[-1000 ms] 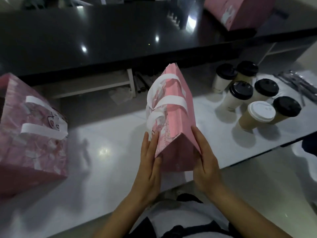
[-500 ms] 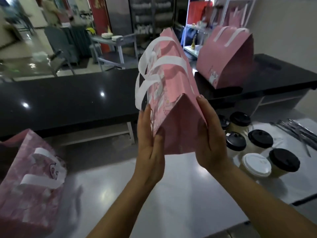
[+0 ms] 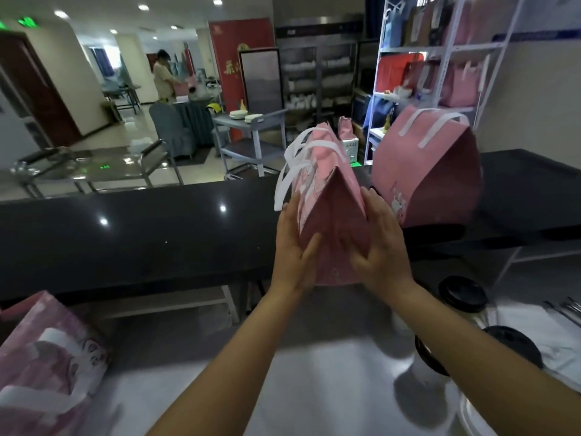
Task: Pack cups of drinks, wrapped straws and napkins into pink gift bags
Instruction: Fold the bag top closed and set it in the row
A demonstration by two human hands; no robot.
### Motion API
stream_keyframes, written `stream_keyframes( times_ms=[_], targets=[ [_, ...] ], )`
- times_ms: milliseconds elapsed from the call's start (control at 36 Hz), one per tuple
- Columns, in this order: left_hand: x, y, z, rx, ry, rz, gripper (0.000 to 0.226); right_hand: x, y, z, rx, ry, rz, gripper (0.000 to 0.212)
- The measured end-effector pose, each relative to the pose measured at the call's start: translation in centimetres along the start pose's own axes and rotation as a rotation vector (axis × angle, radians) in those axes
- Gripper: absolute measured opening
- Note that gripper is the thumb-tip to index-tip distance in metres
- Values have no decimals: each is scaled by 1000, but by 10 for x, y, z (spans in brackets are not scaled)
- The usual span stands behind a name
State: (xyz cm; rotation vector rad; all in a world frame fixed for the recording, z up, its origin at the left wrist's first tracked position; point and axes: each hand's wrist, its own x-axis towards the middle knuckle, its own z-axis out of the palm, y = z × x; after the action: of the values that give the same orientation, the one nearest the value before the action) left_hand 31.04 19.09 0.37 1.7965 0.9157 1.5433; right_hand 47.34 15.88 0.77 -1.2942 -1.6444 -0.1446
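Roughly midway, judging by the layout: a pink paper gift bag with white ribbon handles (image 3: 330, 196) is up off the white desk (image 3: 314, 388), pressed between the flat left hand (image 3: 294, 243) and flat right hand (image 3: 382, 243), fingers straight. Its contents are hidden. A second pink gift bag (image 3: 424, 171) stands on the black counter (image 3: 141, 240), and a patterned pink bag (image 3: 47, 357) sits at the desk's left edge. Black-lidded paper cups (image 3: 462, 292) at the right edge are still unpacked.

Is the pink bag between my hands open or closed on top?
Closed: the pink bag narrows to a ridge on top, with the left hand and right hand flat against its sides.
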Motion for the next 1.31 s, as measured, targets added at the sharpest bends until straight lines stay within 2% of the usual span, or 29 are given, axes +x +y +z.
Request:
stream_keyframes(
  times_ms=[139,278,361,472,639,778,861,1000,1083,1194,1306],
  targets=[
    [26,-12,21,9,-3,-3,71,16,29,-3,-133,-66,43,97],
    [49,-25,50,4,-42,-106,81,26,42,-7,-222,-18,26,108],
    [60,-35,69,48,-75,-121,84,25,50,-10,-352,-12,-29,106],
    [75,-41,90,114,-114,-117,82,26,69,-17,-456,-106,-2,101],
    [95,-52,97,101,-180,-156,83,32,91,-24,-524,-231,20,84],
    [89,-45,91,110,-204,-196,91,24,88,-30,-525,-271,35,85],
    [72,-34,77,94,-218,-244,98,13,78,-32,-510,-302,32,87],
    [17,-16,25,371,-327,-264,90,-12,49,-31,-444,-386,8,82],
    [-26,-1,-15,568,-329,-294,85,-29,24,-26,-365,-425,-15,79],
    [-104,18,-73,673,-235,-375,87,-58,-17,-8,-211,-499,-62,77],
    [-183,39,-128,760,-84,-567,86,-84,-60,26,-95,-671,-163,77]
  ],
)
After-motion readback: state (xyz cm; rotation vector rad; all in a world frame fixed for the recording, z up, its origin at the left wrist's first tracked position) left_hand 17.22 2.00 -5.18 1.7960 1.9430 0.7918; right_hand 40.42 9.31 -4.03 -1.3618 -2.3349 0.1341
